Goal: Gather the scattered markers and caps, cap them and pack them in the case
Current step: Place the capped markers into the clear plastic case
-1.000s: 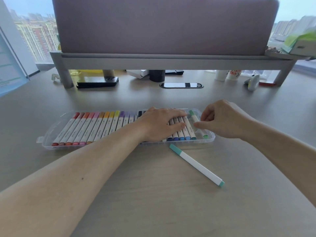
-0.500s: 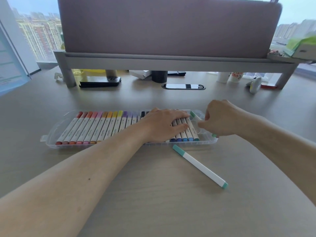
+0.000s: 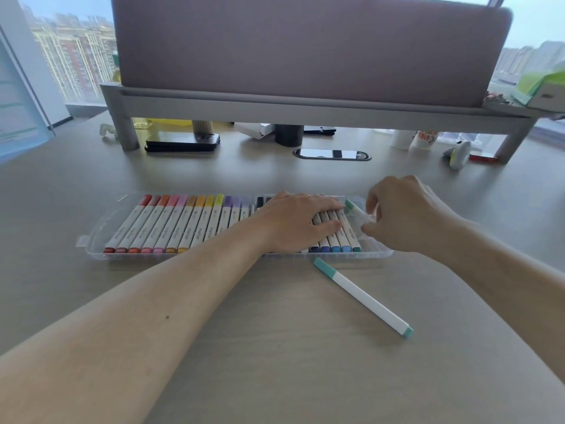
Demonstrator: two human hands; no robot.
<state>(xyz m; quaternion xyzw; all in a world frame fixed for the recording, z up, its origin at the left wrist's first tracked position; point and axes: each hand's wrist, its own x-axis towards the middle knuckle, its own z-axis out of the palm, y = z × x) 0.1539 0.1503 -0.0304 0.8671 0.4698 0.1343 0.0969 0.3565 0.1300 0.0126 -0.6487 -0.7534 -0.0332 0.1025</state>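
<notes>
Desk (image 3: 275,371) first: pale wood-grain top, both bare forearms stretched over it. A teal-capped marker (image 3: 362,296) lies loose and slanted just in front of the clear case (image 3: 93,238). Inside the case sits a row of capped markers (image 3: 183,224), reds thru purples on the left, blues to the right. The left hand (image 3: 293,223) lies flat on the blues w/ fingers straight, hiding the mid-row caps. The right hand (image 3: 406,214) has its fingers curled, pinching a green-capped marker (image 3: 351,207) at the case's right end (its lower half is lost under the hand). Further back are an oval cable port (image 3: 331,154), a dark phone (image 3: 183,142) and a black cup (image 3: 289,134) under a grey shelf (image 3: 305,110) carrying a mauve panel (image 3: 305,47). The bits at far right are too small to ID. Windows show hazy high-rises (image 3: 76,62).
</notes>
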